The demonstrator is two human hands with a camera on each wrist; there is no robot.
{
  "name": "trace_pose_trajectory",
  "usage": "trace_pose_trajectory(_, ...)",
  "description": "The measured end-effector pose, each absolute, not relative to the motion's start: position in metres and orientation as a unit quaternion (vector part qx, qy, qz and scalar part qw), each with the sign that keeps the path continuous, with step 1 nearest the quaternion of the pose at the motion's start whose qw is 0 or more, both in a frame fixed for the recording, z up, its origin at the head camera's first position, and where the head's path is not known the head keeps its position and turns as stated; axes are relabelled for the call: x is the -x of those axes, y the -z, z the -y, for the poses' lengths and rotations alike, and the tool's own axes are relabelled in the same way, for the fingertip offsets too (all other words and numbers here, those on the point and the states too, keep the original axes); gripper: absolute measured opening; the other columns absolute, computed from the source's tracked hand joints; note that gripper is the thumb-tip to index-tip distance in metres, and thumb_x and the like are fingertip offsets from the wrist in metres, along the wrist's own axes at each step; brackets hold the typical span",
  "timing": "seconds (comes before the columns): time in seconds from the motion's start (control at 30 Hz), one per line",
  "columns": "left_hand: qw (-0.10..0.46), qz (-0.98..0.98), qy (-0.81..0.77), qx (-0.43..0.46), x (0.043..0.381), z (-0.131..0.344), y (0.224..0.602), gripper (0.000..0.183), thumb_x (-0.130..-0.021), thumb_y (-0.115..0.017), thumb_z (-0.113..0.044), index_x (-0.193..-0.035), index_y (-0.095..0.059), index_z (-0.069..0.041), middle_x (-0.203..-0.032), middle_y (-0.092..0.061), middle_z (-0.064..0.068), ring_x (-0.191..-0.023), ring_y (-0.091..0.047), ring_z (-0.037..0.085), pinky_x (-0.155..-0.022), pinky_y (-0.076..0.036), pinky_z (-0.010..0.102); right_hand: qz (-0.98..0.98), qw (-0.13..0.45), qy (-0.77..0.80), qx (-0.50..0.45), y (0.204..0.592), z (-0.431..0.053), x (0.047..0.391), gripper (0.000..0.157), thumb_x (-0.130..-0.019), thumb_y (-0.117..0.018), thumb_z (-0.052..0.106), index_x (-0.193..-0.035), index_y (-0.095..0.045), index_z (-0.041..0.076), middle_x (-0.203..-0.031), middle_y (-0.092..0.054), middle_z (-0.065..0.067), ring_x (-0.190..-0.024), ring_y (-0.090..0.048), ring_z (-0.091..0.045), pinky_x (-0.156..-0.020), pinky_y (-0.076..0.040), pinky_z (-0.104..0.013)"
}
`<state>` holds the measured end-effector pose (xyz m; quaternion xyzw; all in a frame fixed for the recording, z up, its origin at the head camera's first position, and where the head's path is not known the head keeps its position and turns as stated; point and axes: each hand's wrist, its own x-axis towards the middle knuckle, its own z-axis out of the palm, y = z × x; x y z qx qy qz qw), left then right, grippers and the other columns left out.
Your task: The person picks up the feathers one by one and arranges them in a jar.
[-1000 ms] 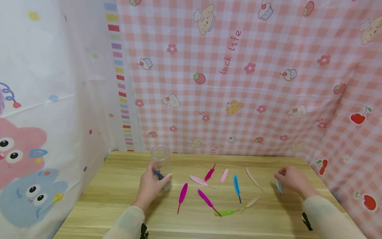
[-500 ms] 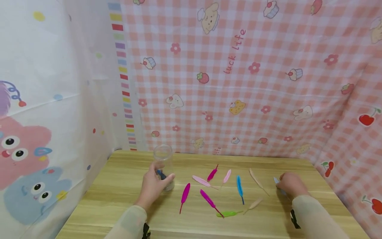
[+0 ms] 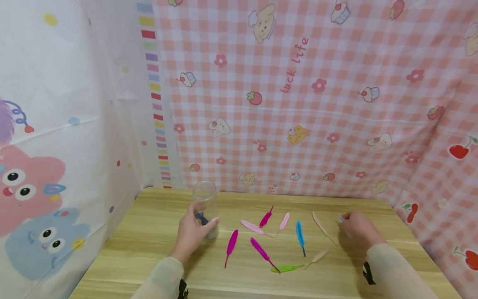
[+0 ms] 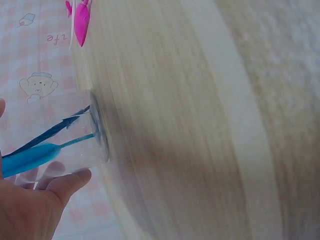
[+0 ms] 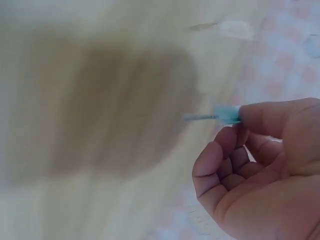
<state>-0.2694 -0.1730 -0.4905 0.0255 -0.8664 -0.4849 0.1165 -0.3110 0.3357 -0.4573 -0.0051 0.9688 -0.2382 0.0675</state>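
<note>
My left hand (image 3: 190, 232) grips a clear, upright jar (image 3: 205, 193) from its left side, with the thumb across the front. Inside the jar are a dark blue feather (image 4: 47, 134) and a brighter blue feather (image 4: 32, 157), both quill end down. On the right side of the table, my right hand (image 3: 360, 228) pinches a pale blue feather (image 5: 227, 115) between thumb and forefinger. Its quill sticks out from the fingertips in the right wrist view, and the other fingers curl toward the palm. In the head view most of this feather is hidden behind the hand.
Between the hands lie several feathers on the wooden table (image 3: 149, 249): magenta (image 3: 232, 241), pale pink (image 3: 252, 226), blue (image 3: 300, 232), green (image 3: 285, 268) and beige (image 3: 317, 255). A checked cloth (image 3: 239, 124) hangs along the table's back edge.
My right hand now holds the pale blue feather between its fingertips, where before the feather showed more fully below and beside the hand. The left hand keeps its grip on the jar.
</note>
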Motion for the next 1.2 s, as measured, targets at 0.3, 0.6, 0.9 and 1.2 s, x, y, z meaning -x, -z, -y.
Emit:
trace_pose_trajectory(0.3, 0.108, 0.866, 0.487, -0.027, 0.268, 0.179, 0.492, 0.066, -0.093, -0.085, -0.037, -0.143, -0.052, -0.009, -0.146, -0.064, 0.019, -0.119, -0.063, 0.03, -0.101, -0.056, 0.052, -0.934, 0.012, 0.354, 0.034, 0.404, -0.253, 0.324, 0.031, -0.11, -0.058, 0.034, -0.092, -0.059, 0.008, -0.071, -0.048, 0.002, -0.065, -0.042, -0.016, -0.059, -0.039, -0.031)
trace_pose_trajectory(0.6, 0.106, 0.867, 0.485, -0.03, 0.268, 0.181, 0.493, 0.065, -0.093, -0.085, -0.034, -0.143, -0.052, -0.009, -0.144, -0.064, 0.019, -0.113, -0.062, 0.027, -0.096, -0.057, 0.048, -0.9, -0.049, 0.414, 0.126, 0.333, -0.136, 0.322, 0.027, -0.109, -0.062, 0.036, -0.108, -0.069, 0.009, -0.094, -0.07, -0.005, -0.078, -0.054, -0.02, -0.067, -0.045, -0.032)
trace_pose_trajectory(0.9, 0.113, 0.864, 0.49, -0.025, 0.27, 0.176, 0.493, 0.062, -0.091, -0.087, -0.032, -0.14, -0.055, -0.009, -0.14, -0.067, 0.016, -0.109, -0.063, 0.026, -0.092, -0.056, 0.041, -0.881, -0.103, 0.4, 0.23, 0.292, -0.047, 0.297, 0.018, -0.108, -0.066, 0.03, -0.103, -0.071, 0.014, -0.086, -0.069, -0.001, -0.073, -0.057, -0.017, -0.066, -0.051, -0.032)
trace_pose_trajectory(1.2, 0.122, 0.869, 0.48, -0.015, 0.272, 0.175, 0.494, 0.062, -0.092, -0.087, -0.032, -0.14, -0.054, -0.009, -0.142, -0.068, 0.013, -0.116, -0.065, 0.027, -0.094, -0.056, 0.044, -0.887, -0.082, 0.364, 0.271, 0.305, -0.006, 0.295, 0.015, -0.108, -0.067, 0.026, -0.109, -0.073, 0.013, -0.096, -0.076, 0.0, -0.077, -0.067, -0.008, -0.069, -0.058, -0.022)
